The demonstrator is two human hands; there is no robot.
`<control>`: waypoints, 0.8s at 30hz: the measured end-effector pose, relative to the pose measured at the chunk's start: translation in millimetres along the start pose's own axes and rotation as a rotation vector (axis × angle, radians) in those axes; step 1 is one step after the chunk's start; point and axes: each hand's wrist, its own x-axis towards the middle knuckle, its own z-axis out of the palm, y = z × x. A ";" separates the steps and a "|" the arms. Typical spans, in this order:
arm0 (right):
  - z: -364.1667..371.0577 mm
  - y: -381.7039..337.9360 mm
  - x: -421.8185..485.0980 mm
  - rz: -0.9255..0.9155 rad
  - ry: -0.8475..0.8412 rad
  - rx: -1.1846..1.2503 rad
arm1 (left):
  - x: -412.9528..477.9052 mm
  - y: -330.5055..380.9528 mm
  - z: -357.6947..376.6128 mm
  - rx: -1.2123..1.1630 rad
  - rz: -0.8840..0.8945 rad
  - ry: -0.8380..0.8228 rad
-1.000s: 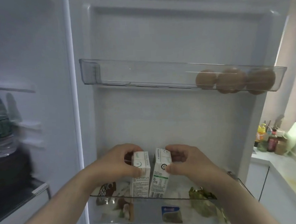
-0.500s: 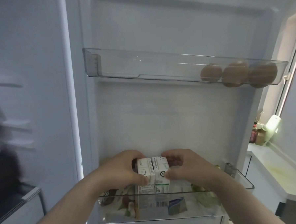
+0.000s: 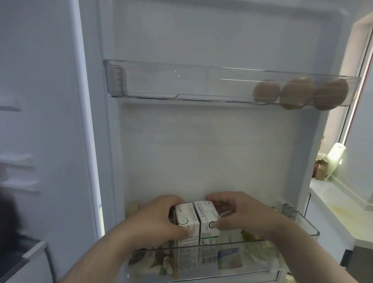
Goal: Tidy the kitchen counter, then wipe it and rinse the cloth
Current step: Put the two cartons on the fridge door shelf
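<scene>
The left hand (image 3: 151, 221) curls round the left carton (image 3: 186, 219) and the right hand (image 3: 243, 214) round the right carton (image 3: 204, 216), both upright and touching between the hands, partway into the fridge door's bottom shelf (image 3: 229, 243), probably needing only a straight drop.

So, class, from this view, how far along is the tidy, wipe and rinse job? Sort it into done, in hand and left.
Done: nothing shown finished. In hand: the left hand and right hand grip the left carton and right carton, upright side by side in the fridge door bin. Left: the counter carries a yellowish mark, so wiping looks undone; no cloth is in view.
</scene>
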 end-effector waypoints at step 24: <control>-86.0 40.9 -71.7 -0.214 0.164 0.130 | -20.3 90.9 62.8 -0.022 0.259 0.430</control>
